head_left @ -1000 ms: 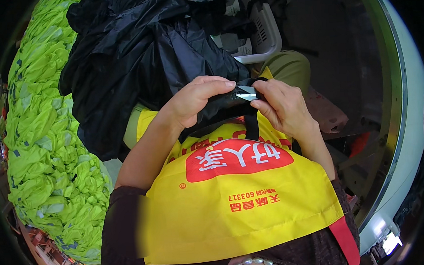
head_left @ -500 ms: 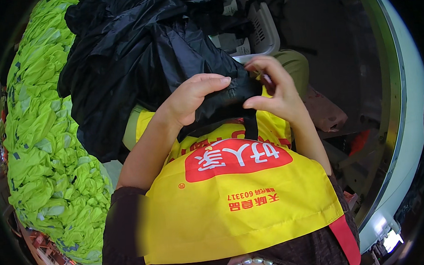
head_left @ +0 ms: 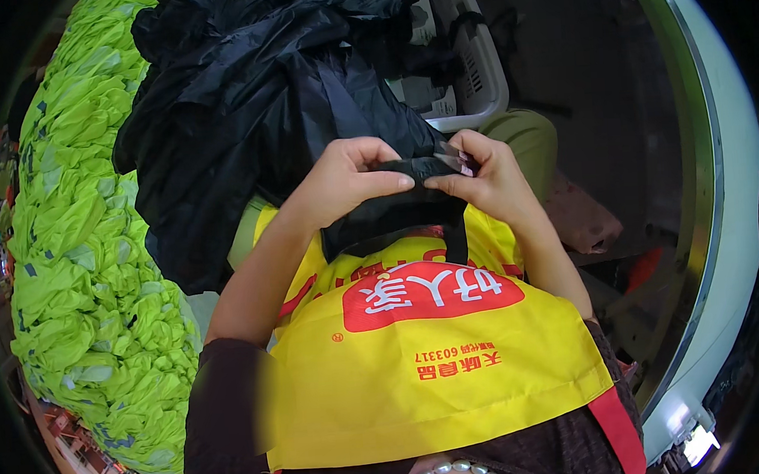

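Black, thin, shiny fabric (head_left: 244, 115), a garment by its look, lies bunched over my lap and spreads away to the far left. My left hand (head_left: 351, 178) pinches a folded edge of it between thumb and fingers. Close on the right, my right hand (head_left: 484, 176) is closed, its thumb against the same edge. Tucked in its fingers are what look like small thread snips (head_left: 452, 157), with a greyish blade pointing left and a pinkish part by the palm. The fingers partly hide them.
A large heap of bright yellow-green fabric pieces (head_left: 90, 286) fills the left side. Beyond my lap stands a pale plastic basket (head_left: 489, 77) with papers in it. A pale table edge (head_left: 717, 133) curves along the right. My yellow apron (head_left: 437, 345) covers my front.
My hands have come together on the black fabric edge. The right hand, open wider before, has closed at the fabric, and the blade now shows between its fingers.
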`<act>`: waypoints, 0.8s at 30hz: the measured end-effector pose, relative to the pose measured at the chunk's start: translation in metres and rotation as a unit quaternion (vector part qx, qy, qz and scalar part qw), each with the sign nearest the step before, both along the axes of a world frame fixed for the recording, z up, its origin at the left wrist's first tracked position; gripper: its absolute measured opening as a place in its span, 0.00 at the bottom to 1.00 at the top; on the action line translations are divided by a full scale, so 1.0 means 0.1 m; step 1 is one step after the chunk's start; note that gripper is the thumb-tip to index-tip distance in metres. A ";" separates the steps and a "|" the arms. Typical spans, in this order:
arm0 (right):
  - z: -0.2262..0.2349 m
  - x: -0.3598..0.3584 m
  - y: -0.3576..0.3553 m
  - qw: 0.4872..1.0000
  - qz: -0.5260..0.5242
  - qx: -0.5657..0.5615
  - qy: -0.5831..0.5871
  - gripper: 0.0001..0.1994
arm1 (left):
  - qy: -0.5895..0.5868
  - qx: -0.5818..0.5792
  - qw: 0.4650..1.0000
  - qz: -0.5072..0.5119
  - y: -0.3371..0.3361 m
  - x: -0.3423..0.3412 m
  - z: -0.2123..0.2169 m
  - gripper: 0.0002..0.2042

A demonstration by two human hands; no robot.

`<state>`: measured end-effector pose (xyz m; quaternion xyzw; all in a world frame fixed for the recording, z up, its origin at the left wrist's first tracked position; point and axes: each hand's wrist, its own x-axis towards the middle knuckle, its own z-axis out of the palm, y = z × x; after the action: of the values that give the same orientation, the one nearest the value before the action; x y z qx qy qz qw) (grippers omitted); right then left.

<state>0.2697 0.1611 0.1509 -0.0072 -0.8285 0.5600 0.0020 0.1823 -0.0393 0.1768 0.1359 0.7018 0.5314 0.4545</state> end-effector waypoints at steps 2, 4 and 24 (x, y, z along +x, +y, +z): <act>-0.07 0.02 -0.06 0.957 -0.063 0.197 0.203 0.13 | 0.421 0.040 0.906 0.028 0.03 0.09 -0.07 0.07; -0.11 0.07 -0.06 0.932 -0.068 0.240 0.264 0.14 | 0.653 0.110 0.749 0.006 -0.01 0.13 -0.21 0.08; -0.53 -0.25 0.81 0.983 -0.056 -0.143 -0.098 0.10 | 0.150 -0.364 0.757 -0.522 -0.39 0.41 -2.18 0.13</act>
<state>0.2446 0.2425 0.0975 -0.1086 -0.7343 0.6683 -0.0491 0.2233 -0.0784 -0.0412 0.3831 0.7217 -0.1112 0.5657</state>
